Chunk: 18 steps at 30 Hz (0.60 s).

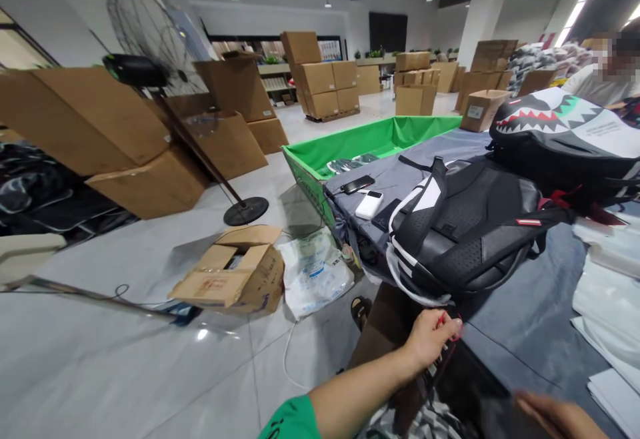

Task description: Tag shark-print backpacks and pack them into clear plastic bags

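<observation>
Head | left fingers (447, 332) pinch red zip pull (442, 320) at table edge (493, 359) | right fingers (545, 413) open, near frame corner

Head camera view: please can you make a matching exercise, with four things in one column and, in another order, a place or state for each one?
Things:
1. White rectangular power bank
2. Open brown cardboard box
3. Left hand
4. Black backpack with shark-teeth print

Places or states:
A. Pinching a small red item
B. On the pale tiled floor
C. On the grey table, beside a black smartphone
D. Showing a red-and-white mouth

Right pairs: 1-C, 2-B, 3-A, 4-D.
</observation>
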Each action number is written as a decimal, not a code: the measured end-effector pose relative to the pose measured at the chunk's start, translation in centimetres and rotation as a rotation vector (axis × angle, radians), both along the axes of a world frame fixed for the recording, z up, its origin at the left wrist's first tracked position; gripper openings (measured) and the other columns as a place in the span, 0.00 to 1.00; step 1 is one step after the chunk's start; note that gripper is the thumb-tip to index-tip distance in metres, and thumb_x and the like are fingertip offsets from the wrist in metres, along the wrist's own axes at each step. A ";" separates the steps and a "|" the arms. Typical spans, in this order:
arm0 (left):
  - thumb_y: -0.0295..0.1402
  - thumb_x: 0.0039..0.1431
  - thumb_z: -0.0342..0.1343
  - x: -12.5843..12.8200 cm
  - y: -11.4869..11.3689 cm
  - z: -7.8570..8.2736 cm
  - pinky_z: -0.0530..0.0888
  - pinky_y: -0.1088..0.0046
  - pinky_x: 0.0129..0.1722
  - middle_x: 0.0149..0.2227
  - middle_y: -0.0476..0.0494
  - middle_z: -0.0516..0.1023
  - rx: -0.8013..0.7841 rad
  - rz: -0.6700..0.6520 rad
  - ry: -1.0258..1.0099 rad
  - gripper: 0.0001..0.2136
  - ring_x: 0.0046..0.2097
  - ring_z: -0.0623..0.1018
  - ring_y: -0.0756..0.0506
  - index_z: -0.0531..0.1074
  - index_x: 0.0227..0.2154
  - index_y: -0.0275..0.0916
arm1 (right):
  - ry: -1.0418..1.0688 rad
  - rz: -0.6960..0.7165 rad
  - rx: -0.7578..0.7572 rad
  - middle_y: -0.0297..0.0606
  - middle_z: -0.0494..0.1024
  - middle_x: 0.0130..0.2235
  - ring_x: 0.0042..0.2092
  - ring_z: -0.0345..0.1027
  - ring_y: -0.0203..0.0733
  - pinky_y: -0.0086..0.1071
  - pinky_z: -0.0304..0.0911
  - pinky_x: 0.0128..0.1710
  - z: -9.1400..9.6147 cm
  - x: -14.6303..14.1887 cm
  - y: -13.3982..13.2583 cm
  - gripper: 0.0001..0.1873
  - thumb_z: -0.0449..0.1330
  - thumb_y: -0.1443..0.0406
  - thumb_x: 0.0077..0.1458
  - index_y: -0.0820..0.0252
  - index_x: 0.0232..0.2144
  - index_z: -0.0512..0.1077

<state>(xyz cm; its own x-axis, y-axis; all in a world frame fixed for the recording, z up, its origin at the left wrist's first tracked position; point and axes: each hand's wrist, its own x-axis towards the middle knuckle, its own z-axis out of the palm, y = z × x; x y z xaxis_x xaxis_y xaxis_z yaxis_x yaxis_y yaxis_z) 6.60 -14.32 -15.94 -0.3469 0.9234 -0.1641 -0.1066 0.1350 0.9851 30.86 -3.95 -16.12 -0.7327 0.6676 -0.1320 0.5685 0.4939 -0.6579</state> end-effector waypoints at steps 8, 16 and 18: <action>0.47 0.64 0.60 3.5 -0.6 -0.2 0.65 0.70 0.34 0.28 0.47 0.78 0.081 0.099 0.988 0.16 0.32 0.76 0.45 0.74 0.31 0.38 | 0.177 0.020 -0.289 0.43 0.80 0.30 0.36 0.73 0.52 0.38 0.70 0.40 4.9 -11.3 3.7 0.39 0.57 0.30 0.44 0.60 0.24 0.77; 0.35 0.64 0.60 4.3 -1.7 -2.0 0.71 0.65 0.41 0.38 0.42 0.78 0.218 0.051 1.236 0.08 0.42 0.76 0.42 0.75 0.40 0.36 | 0.132 -0.065 -0.083 0.40 0.78 0.24 0.30 0.71 0.48 0.34 0.66 0.30 5.1 -11.5 2.3 0.29 0.62 0.39 0.41 0.60 0.22 0.76; 0.38 0.65 0.59 4.1 -2.2 -1.8 0.72 0.65 0.46 0.42 0.41 0.77 0.192 0.222 0.819 0.08 0.46 0.75 0.42 0.76 0.40 0.39 | 0.152 -0.102 -0.005 0.39 0.78 0.24 0.29 0.72 0.49 0.34 0.66 0.29 4.8 -11.9 2.1 0.25 0.62 0.43 0.39 0.59 0.23 0.76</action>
